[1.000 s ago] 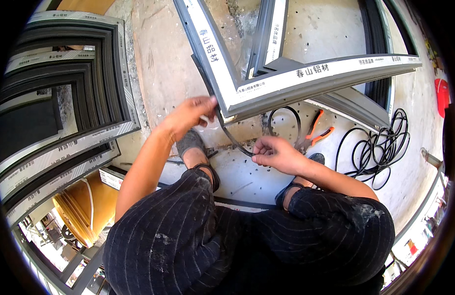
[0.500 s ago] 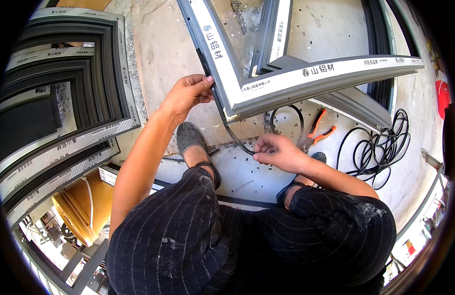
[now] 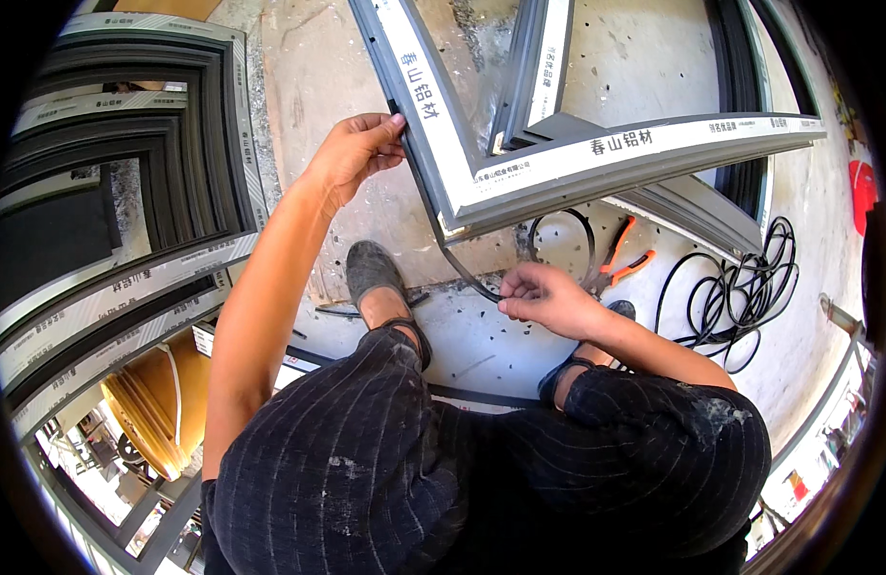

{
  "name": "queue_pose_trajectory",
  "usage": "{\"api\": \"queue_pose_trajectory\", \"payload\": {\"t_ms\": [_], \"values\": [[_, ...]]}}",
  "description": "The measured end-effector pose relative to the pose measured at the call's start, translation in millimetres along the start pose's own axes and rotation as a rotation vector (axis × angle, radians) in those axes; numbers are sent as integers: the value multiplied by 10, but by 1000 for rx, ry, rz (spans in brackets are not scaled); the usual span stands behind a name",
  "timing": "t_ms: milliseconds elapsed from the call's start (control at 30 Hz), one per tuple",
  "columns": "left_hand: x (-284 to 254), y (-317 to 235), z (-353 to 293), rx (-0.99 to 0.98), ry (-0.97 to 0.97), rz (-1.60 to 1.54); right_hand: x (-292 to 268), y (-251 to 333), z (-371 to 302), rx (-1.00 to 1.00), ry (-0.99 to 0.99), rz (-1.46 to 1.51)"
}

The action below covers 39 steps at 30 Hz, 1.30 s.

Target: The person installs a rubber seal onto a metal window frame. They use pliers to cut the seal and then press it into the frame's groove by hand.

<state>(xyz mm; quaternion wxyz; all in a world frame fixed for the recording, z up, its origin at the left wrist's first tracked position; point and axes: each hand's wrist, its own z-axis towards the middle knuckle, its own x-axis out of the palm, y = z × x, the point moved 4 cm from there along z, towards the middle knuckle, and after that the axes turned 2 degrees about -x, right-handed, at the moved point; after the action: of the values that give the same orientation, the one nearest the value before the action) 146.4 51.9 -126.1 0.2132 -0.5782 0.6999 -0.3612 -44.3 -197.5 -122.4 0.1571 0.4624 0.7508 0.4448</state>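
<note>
A grey metal window frame [image 3: 558, 165] with white film on its face lies in front of me, one corner toward me. A black rubber sealing strip [image 3: 465, 275] runs along its left outer edge, hangs off the near corner and curves to the right. At that left edge my left hand [image 3: 361, 153] is closed, thumb and fingers pinching the strip against the frame. Below the corner my right hand [image 3: 546, 297] is closed too, with the strip's hanging length between thumb and forefinger.
Orange-handled pliers [image 3: 623, 259] lie on the floor right of the frame corner, near a tangled coil of black strip [image 3: 735, 297]. Grey frames [image 3: 189, 144] are stacked at left, above a yellow roll [image 3: 155, 412]. My shoe [image 3: 374, 273] is below the left hand.
My left hand has slid a little farther up the frame's left edge, away from the corner. The right hand has shifted slightly to the right, still pinching the strip.
</note>
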Motion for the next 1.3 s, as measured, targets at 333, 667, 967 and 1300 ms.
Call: {"api": "queue_pose_trajectory", "payload": {"t_ms": [333,667,967,1300], "values": [[24,-58,94,-27,-81,-73,-35,24,-26,11,-11,-2],[232,262,-251,-89,-59,-6,-29,94,-77,-22,-12,0],[570,648,-775,-109,104,52,-33,123,-89,-45,-64,11],[597,861,-916,-227,130,-170,-120,567,-211,-254,-287,-508]]}}
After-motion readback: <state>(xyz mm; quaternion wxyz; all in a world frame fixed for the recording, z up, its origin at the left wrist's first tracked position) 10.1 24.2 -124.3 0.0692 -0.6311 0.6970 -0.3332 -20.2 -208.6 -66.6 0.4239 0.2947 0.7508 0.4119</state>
